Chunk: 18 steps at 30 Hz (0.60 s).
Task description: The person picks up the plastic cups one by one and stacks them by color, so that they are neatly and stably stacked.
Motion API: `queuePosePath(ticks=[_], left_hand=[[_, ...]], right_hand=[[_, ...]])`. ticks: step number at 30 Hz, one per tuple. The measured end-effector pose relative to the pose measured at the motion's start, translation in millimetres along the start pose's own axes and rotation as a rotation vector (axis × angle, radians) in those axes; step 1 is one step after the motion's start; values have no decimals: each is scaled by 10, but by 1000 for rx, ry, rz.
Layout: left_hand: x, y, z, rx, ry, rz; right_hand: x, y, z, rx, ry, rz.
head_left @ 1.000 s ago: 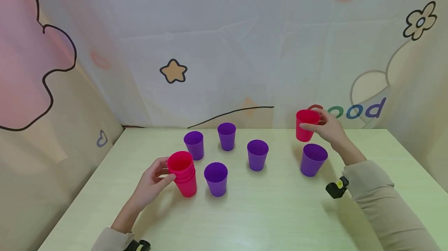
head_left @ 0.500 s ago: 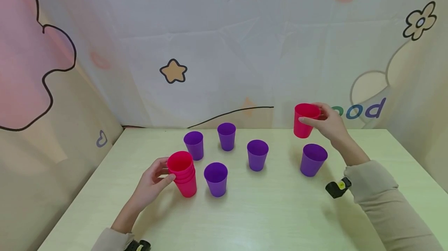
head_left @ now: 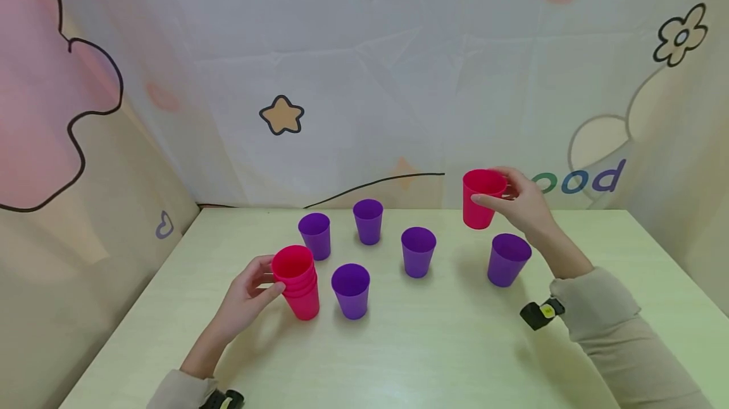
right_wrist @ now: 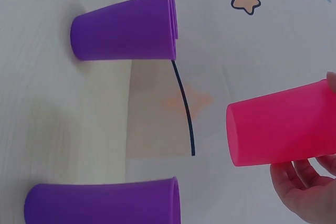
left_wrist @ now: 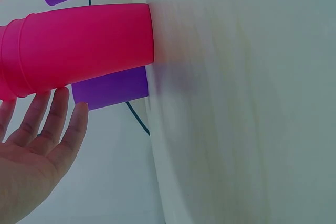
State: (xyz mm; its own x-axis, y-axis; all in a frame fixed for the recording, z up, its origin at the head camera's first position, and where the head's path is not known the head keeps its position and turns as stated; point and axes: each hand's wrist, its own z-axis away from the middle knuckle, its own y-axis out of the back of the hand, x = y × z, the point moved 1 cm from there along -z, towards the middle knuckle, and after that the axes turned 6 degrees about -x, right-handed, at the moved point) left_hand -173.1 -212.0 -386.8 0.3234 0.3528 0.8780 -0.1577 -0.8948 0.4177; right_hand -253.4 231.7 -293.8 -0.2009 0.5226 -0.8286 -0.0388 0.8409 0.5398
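Note:
My left hand [head_left: 243, 303] holds a stack of pinkish-red cups [head_left: 303, 305] between thumb and fingers. The stack stands upright on the table at left; in the left wrist view the fingertips touch the side of the pink stack [left_wrist: 89, 45]. Over the table's far right part, my right hand [head_left: 525, 205] grips a single pinkish-red cup [head_left: 476, 213], raised in the air with its mouth up. In the right wrist view, fingers curl against this pink cup [right_wrist: 278, 124]. Below and right of it stands a purple cup [head_left: 509, 263].
More purple cups stand mouth up on the pale table [head_left: 410, 346]: one beside the stack [head_left: 351, 295], one behind it [head_left: 316, 238], one at the back [head_left: 369, 224] and one near the middle [head_left: 418, 255]. A printed cloth [head_left: 353, 80] hangs behind.
My right hand has lifted the pink cup slightly and carried it left, away from the purple cup at right. The left hand and its stack have stayed in place.

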Motion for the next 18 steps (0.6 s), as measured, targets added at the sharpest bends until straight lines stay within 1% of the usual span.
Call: queuePosePath(ticks=[13, 18], left_hand=[[2, -6, 3, 3, -9, -3], [7, -5, 7, 5, -2, -6]], right_hand=[[-243, -112, 90, -32, 48, -41], [-329, -186, 114, -66, 64, -84]])
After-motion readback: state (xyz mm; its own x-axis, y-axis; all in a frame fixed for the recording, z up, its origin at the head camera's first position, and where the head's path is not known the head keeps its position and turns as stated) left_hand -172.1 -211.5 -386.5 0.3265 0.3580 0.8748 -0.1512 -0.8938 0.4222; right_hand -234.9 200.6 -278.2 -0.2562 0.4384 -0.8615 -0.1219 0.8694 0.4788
